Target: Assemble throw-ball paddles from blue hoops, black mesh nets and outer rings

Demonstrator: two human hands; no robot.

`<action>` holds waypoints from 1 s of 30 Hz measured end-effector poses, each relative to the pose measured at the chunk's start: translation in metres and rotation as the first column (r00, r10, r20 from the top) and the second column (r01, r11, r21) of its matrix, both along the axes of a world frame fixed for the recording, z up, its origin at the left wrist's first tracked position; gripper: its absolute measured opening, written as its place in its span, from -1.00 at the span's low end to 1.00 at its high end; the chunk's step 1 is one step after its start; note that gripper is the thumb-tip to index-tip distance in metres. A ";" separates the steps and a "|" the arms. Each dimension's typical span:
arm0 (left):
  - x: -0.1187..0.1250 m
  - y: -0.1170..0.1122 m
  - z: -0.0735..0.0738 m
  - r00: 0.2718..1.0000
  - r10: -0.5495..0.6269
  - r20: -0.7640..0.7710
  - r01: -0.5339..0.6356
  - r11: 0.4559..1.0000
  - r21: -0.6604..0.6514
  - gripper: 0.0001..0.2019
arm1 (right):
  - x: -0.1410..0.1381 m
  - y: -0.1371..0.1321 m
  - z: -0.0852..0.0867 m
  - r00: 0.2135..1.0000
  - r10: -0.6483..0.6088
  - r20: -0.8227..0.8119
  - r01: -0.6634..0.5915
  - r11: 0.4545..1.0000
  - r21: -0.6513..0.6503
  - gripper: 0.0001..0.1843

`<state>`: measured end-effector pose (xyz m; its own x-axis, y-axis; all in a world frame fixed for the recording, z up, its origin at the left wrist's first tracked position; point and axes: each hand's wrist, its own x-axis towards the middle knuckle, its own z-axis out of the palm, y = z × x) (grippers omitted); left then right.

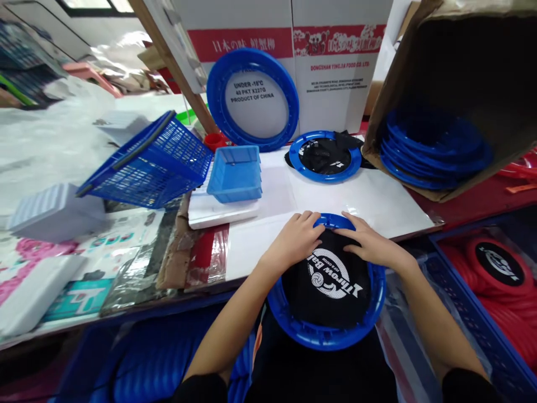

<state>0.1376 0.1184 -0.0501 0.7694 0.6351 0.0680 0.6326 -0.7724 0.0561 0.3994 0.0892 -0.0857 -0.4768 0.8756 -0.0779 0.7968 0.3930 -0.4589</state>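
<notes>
A blue plastic ring (325, 339) with black printed fabric (327, 285) across its middle rests tilted against my body at the table edge. The white print includes the words "Throw Ball". My left hand (296, 238) grips the far left part of the rim, its fingers curled over it. On the far right part, my right hand (371, 240) holds the same ring, thumb and fingers reaching over the rim and the fabric edge. Further back on the white board lies another blue ring (302, 168) with crumpled black fabric (327, 155) in it.
An empty blue ring (212, 95) leans on printed cartons (335, 106). Left of centre sit a light-blue tray (235, 193) and a tilted blue basket (168, 168). A cardboard box (371, 134) on the right holds stacked blue rings (432, 151). Red discs (503, 313) fill a crate (474, 308) below.
</notes>
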 end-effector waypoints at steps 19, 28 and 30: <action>-0.019 0.019 -0.026 0.907 0.200 0.371 -0.056 0.930 -0.364 -0.92 | 0.000 0.018 0.005 0.898 -0.050 -0.437 0.030 0.998 -0.052 -0.84; -0.025 0.039 -0.034 0.800 0.389 0.456 -0.049 0.800 -0.597 -0.87 | -0.001 0.030 -0.003 0.839 -0.194 -0.509 0.132 0.979 -0.155 -0.73; -0.025 0.042 -0.033 0.802 0.388 0.453 -0.028 0.783 -0.621 -0.85 | 0.000 0.035 -0.001 0.850 -0.191 -0.490 0.117 0.977 -0.177 -0.71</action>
<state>0.1126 0.1603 -0.0827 0.5589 0.8292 -0.0023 0.4957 -0.3320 0.8025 0.3994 0.1244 -0.0871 -0.3429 0.9393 0.0118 0.4884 0.1890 -0.8519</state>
